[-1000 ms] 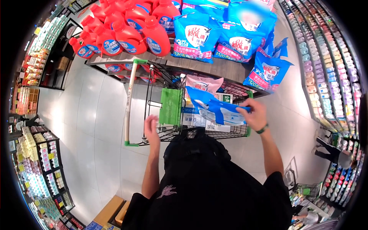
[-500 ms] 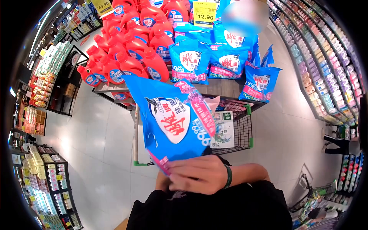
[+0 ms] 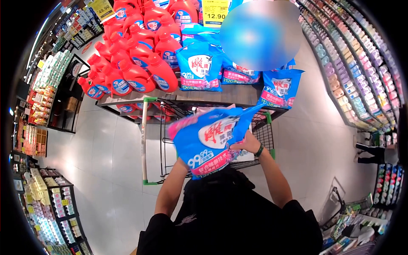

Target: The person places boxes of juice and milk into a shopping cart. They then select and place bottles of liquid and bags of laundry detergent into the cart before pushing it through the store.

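Note:
A blue detergent bag (image 3: 208, 138) with pink bands hangs in front of my body, its printed front facing up and slightly tilted. My right hand (image 3: 247, 143) grips its right side, thumb over the front. At the bag's lower left my left hand (image 3: 183, 165) is mostly hidden behind it; the fingers do not show. Beneath and beyond the bag is a wire shopping cart (image 3: 264, 131) with green corners. More blue bags (image 3: 199, 68) stand on the wooden display table (image 3: 187, 97) ahead, beside many red bottles (image 3: 140, 57).
Yellow price signs (image 3: 214, 13) stand above the goods. Long shelves (image 3: 340, 63) run along the right, and shelving (image 3: 59, 204) lines the left. Another cart (image 3: 340, 212) is at the lower right. A person's legs (image 3: 367, 153) show at the right edge.
The held bag has turned from a steep tilt to nearly level lettering and moved slightly right and down. My right hand has shifted from its bottom to its right side.

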Demonstrator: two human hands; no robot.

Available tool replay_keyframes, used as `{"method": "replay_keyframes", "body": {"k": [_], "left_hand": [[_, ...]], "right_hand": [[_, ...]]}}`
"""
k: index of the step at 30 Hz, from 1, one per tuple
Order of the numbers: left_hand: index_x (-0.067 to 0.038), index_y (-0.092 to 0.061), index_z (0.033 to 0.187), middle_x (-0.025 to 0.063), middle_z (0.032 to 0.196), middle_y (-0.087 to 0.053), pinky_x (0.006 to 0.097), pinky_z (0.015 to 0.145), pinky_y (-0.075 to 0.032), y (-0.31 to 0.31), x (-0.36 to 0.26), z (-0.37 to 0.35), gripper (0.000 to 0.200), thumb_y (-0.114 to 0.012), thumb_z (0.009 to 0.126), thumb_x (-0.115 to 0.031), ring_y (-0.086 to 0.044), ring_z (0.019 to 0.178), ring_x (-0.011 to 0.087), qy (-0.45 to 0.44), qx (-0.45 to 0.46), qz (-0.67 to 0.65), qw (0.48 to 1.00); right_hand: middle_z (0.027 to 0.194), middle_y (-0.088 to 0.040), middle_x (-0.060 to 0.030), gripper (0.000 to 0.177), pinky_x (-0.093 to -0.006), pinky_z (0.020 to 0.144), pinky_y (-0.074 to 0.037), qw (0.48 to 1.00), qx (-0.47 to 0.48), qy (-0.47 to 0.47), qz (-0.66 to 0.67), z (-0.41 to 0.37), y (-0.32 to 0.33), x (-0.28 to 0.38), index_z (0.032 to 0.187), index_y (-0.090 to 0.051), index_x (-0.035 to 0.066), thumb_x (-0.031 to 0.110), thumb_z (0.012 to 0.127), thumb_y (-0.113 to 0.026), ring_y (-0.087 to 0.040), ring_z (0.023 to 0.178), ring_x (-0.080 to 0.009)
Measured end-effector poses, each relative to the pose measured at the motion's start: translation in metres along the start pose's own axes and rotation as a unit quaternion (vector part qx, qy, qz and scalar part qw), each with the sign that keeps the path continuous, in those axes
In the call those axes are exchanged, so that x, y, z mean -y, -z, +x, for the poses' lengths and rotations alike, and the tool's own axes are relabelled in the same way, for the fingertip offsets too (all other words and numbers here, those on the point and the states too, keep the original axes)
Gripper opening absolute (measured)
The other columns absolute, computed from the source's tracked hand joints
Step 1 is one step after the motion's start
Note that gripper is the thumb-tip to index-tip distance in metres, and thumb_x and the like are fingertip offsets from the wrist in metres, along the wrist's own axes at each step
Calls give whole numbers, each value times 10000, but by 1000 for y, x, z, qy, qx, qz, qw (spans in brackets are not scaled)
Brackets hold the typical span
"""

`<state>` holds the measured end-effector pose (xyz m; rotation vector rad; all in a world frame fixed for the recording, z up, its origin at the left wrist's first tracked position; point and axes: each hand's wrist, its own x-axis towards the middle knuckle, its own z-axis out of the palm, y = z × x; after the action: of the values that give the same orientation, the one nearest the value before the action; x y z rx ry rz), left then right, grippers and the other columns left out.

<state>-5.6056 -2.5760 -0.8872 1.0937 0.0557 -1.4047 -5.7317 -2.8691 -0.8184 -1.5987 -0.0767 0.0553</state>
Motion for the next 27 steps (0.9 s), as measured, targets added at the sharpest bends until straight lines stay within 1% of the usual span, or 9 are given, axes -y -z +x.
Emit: {"method": "replay_keyframes", "body": {"k": [3, 7, 9, 13, 18, 21, 22, 24, 27], "left_hand": [[-137, -319, 1561, 103, 1508, -488, 632, 1148, -324, -11, -6, 15, 795, -465, 981, -660, -469, 1384, 322, 4, 11, 7, 1000], [-129, -412, 1510, 105, 1442, -560, 550, 1137, -367, -79, -54, -12, 660, -436, 1030, -581, -541, 1320, 292, -56, 27, -144, 988], [-96, -407, 1497, 177, 1449, -535, 514, 1113, -400, -77, -59, -12, 582, -435, 1056, -476, -546, 1302, 330, -199, -82, -49, 975], [-94, -461, 1445, 144, 1383, -599, 434, 1024, -441, -70, -54, -51, 513, -437, 1068, -441, -601, 1240, 276, -310, -157, 1, 938], [-94, -485, 1415, 150, 1328, -623, 416, 1005, -452, -45, -1, -108, 485, -451, 1062, -425, -626, 1185, 276, -300, -290, 15, 909], [-95, -428, 1462, 163, 1374, -587, 443, 1012, -455, -30, 49, -134, 627, -497, 1013, -527, -614, 1204, 294, -294, -356, 5, 887], [-96, -433, 1460, 173, 1361, -592, 432, 988, -474, -29, 63, -138, 606, -494, 1019, -506, -619, 1198, 286, -286, -384, -26, 878], [-86, -439, 1450, 154, 1328, -619, 405, 948, -499, -31, 84, -145, 556, -473, 1039, -458, -640, 1153, 275, -278, -407, -51, 869], [-59, -526, 1372, 128, 1258, -658, 374, 901, -517, -43, 99, -150, 436, -484, 1056, -356, -654, 1106, 244, -279, -449, -57, 847]], "right_hand": [[1208, -647, -64, 596, -344, 969, -499, 960, -136, -46, 239, -31, -1, -54, 1291, -559, 9, 139, 796, -864, -611, 1088, -169], [1225, -647, -63, 458, -334, 982, -495, 900, -295, -30, 321, -14, 27, -92, 1262, -565, 19, 19, 858, -781, -624, 1092, -167], [1207, -655, -78, 529, -338, 974, -504, 910, -321, -5, 260, 11, 58, -98, 1294, -509, -1, 38, 853, -799, -634, 1090, -173], [1056, -698, -67, 453, -324, 865, -536, 907, -395, -10, 145, 73, 114, -97, 1100, -613, 14, 159, 773, -891, -665, 939, -162], [1116, -719, -99, 673, -351, 893, -528, 901, -428, 4, -76, 144, 174, -133, 1221, -607, -1, 323, 719, -917, -687, 961, -211], [1139, -718, -181, 850, -418, 933, -522, 900, -408, -13, -154, 183, 192, -162, 1313, -573, -23, 395, 663, -928, -691, 1057, -330], [1139, -718, -181, 850, -418, 933, -522, 901, -406, -7, -153, 191, 189, -159, 1313, -573, -23, 395, 663, -928, -691, 1057, -330], [1137, -704, -232, 780, -462, 928, -527, 808, -490, -173, -279, 202, 176, -156, 1255, -600, -28, 369, 666, -921, -675, 1075, -395], [1064, -714, -249, 569, -483, 895, -547, 802, -494, -196, -272, 213, 172, -156, 1127, -660, -10, 301, 703, -877, -680, 1014, -435]]}}
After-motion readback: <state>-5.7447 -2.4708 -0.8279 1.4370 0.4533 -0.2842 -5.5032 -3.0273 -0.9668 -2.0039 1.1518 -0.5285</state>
